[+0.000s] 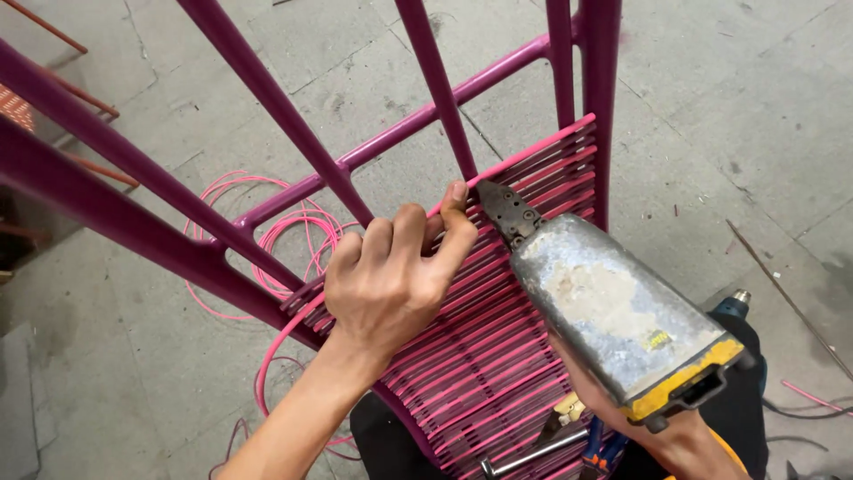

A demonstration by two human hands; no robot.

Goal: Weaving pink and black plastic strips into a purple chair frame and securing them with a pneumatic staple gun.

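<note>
Head view: your left hand (391, 276) lies curled over the pink cord (498, 356) woven across the magenta frame (267, 89), fingers bent down onto the strands and the thumb (455, 222) stretched forward, pinning the top strand against the upper edge of the weave. The hand presses rather than encloses; nothing is gripped in the palm. Your right hand (675, 436) sits low at the right edge, largely hidden behind the stapler (613, 311), a worn metal-bodied tool with a yellow rear end; the hand appears wrapped round its handle, though the fingers cannot be seen. The stapler's dark nose (505, 209) rests on the top strand, just beside your thumb tip. Loose cord (267, 240) lies coiled on the concrete floor (729, 98) under the frame, one run passing up beneath your wrist. A metal wrench (533, 453) and a blue-handled tool (604, 444) lie at the lower edge, near your lap. Risk noted: the thumb is very close to the nose, so a slip or a fastener fired off line would likely strike it. The weave gives under pressure, which could let the nose skid sideways. The slack cord could snag your forearm and jerk the strand out of position.
</note>
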